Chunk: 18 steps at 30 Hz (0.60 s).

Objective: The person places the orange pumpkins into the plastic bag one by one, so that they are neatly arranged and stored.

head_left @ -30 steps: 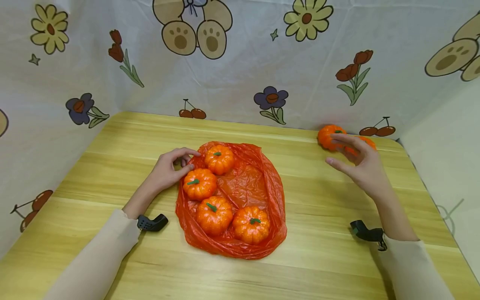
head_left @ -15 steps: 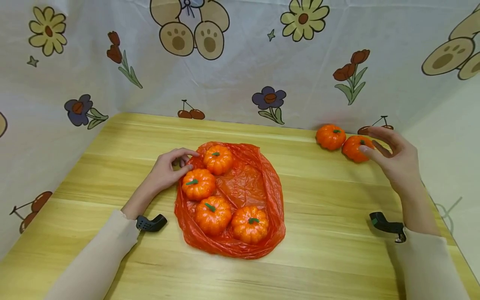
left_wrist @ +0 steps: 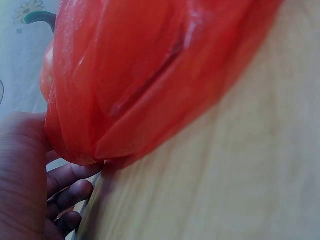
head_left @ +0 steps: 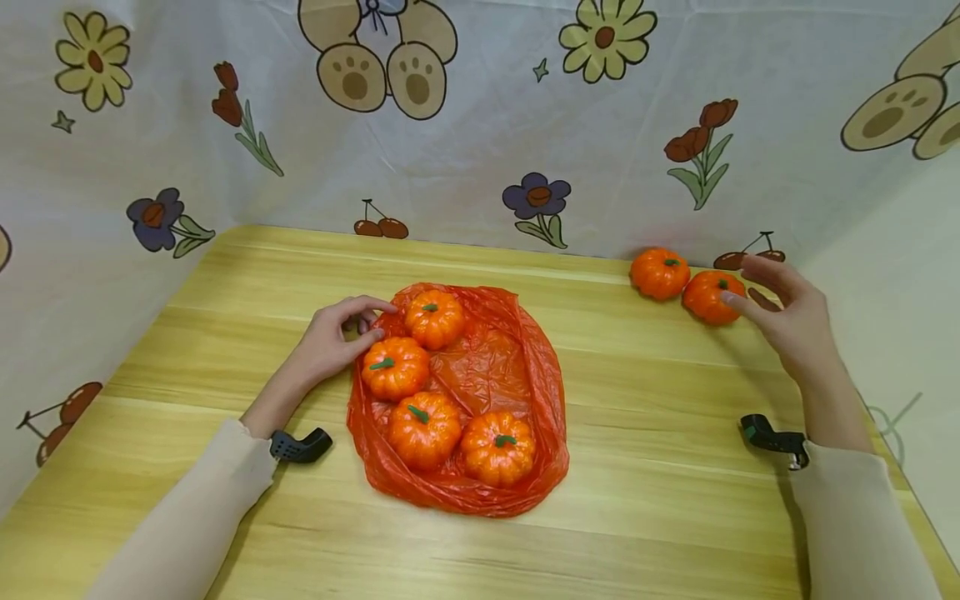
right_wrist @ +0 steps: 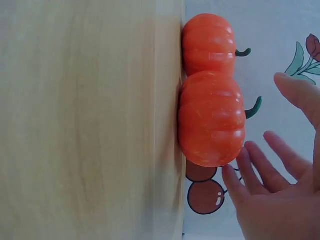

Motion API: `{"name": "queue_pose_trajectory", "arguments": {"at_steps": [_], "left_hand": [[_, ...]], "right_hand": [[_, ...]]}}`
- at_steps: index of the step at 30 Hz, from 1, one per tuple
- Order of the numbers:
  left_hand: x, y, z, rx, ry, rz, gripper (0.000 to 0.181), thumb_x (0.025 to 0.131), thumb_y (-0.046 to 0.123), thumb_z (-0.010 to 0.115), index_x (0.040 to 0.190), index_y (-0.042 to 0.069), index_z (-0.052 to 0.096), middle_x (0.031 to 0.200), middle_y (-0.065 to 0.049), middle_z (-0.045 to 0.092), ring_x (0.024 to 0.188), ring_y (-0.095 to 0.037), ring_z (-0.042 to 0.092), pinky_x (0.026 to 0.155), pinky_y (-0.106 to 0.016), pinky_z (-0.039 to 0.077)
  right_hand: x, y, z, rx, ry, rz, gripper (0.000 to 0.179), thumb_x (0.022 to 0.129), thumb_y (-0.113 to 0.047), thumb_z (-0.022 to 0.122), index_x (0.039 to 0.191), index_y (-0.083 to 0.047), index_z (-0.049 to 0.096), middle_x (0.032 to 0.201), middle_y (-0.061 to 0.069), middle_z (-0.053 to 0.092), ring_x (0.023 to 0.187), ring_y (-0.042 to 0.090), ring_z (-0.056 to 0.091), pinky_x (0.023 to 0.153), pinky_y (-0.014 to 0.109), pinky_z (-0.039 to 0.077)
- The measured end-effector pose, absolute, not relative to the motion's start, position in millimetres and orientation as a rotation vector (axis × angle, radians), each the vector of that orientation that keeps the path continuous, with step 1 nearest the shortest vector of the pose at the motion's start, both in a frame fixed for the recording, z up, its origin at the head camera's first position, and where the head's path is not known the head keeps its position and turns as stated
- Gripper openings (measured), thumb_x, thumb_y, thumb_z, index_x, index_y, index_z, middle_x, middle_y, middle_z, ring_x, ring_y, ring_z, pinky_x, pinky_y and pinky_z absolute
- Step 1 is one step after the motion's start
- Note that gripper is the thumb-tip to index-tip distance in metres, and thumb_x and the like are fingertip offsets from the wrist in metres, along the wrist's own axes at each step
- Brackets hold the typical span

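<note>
A red plastic bag (head_left: 487, 367) lies with its mouth spread wide and several small orange pumpkins with green stems inside, one being the front right pumpkin (head_left: 498, 448). My left hand (head_left: 334, 335) grips the bag's left rim, thumb and index finger at the edge and the other fingers curled below. From the left wrist, the red film (left_wrist: 135, 75) hides part of that grip. At the back right sit two more pumpkins side by side, the left one (head_left: 660, 273) and the right one (head_left: 714, 297). My right hand (head_left: 798, 321) is beside the right one, fingers spread and holding nothing.
Everything stands on a light wooden table (head_left: 622, 500). A white cloth (head_left: 465, 167) printed with flowers and bears hangs along the back and left edges. A pale wall (head_left: 900, 333) borders the right side. Each wrist carries a black camera mount (head_left: 302, 446).
My right hand has moved from over the back pumpkins to the right side of them, uncovering both, and has since shifted only slightly. The left hand stays at the bag's rim.
</note>
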<state>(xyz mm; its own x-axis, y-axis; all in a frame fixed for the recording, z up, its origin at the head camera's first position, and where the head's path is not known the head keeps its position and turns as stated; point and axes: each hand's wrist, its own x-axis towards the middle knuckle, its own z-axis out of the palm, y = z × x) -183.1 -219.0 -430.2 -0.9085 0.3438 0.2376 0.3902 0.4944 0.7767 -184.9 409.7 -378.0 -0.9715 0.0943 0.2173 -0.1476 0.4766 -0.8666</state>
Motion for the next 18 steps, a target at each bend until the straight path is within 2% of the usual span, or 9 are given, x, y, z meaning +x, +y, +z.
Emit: {"name": "queue_pose_trajectory", "arguments": {"at_steps": [4, 9, 18], "left_hand": [[-183, -218, -432, -0.649, -2.668, -1.414, 0.033, 0.098, 0.008, 0.072, 0.129, 0.021, 0.074, 0.095, -0.005, 0.065, 0.083, -0.018, 0.055, 0.075, -0.026, 0.044], [-183, -217, -431, -0.653, -2.661, -1.416, 0.032, 0.098, 0.008, 0.073, 0.128, 0.02, 0.074, 0.094, -0.004, 0.065, 0.082, -0.018, 0.055, 0.074, -0.025, 0.044], [-183, -218, -432, -0.65, -2.664, -1.4, 0.032, 0.098, 0.008, 0.073, 0.128, 0.02, 0.074, 0.094, -0.004, 0.065, 0.082, -0.018, 0.054, 0.074, -0.026, 0.044]], "right_hand": [[-188, 413, -381, 0.016, -2.608, 1.435, 0.062, 0.1, -0.011, 0.072, 0.157, -0.02, 0.05, 0.149, -0.01, 0.052, 0.138, 0.011, 0.044, 0.106, 0.01, 0.043], [-194, 415, -387, 0.0, -2.675, 1.376, 0.066, 0.1, -0.018, 0.073, 0.16, -0.014, 0.046, 0.157, 0.001, 0.046, 0.144, 0.013, 0.039, 0.105, 0.007, 0.04], [-201, 415, -392, 0.072, -2.759, 1.264, 0.068, 0.096, -0.019, 0.078, 0.157, -0.009, 0.049, 0.155, 0.009, 0.049, 0.131, 0.003, 0.045, 0.094, 0.002, 0.039]]}}
